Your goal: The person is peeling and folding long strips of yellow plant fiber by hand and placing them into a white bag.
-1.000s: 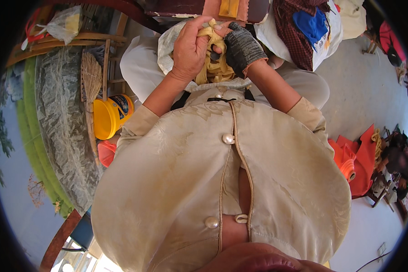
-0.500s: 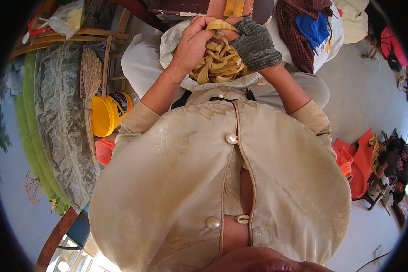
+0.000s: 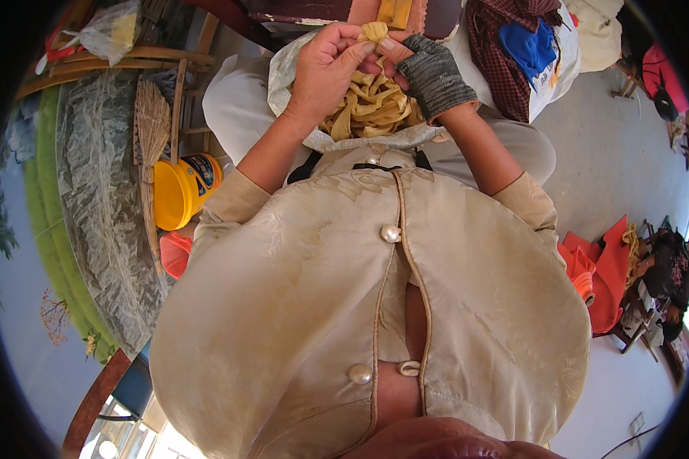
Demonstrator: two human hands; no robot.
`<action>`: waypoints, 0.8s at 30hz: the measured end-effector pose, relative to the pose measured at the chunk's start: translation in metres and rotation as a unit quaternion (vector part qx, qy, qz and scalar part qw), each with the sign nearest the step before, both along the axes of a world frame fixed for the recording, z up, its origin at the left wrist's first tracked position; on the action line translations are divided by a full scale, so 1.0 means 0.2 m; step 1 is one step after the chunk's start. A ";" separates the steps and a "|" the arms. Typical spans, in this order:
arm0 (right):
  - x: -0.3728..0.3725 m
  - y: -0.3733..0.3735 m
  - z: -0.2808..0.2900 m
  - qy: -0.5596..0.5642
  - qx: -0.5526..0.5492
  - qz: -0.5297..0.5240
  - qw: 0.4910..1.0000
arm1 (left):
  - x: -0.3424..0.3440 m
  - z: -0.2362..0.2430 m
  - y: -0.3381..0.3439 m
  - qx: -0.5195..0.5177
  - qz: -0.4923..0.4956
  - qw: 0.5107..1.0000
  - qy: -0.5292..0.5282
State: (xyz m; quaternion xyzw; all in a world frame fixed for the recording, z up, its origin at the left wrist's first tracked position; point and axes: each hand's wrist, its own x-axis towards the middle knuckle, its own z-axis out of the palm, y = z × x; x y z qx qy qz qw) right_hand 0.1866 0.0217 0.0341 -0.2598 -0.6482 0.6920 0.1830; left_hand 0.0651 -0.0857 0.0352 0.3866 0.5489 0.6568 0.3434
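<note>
A yellowish-tan flat strip [image 3: 374,31], bunched into a small loop, is pinched between the fingertips of both hands. My left hand [image 3: 331,67] is bare and holds it from the left, thumb and fingers pressed together. My right hand [image 3: 430,75] wears a grey knitted fingerless glove and grips it from the right. Below the hands, in my lap, lies a heap of similar curled strips [image 3: 371,113] in a whitish sack [image 3: 282,76] with its mouth spread wide. I cannot make out the strips' material.
A dark red table [image 3: 302,9] stands just beyond my hands. To the left are a yellow bucket [image 3: 174,197], a straw broom [image 3: 153,122] and wooden chair rails [image 3: 122,60]. On the right lie a checked cloth [image 3: 505,46], a blue cloth [image 3: 530,47] and red sheets [image 3: 611,268].
The strip between my fingers has gone from a long flat band to a short bunched loop. Both hands have shifted slightly upward, and my right fingers have curled under.
</note>
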 end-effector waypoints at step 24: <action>0.00 -0.07 -0.10 -0.155 0.270 0.184 0.932 | -0.21 -0.14 -0.04 -0.033 -0.049 0.755 0.652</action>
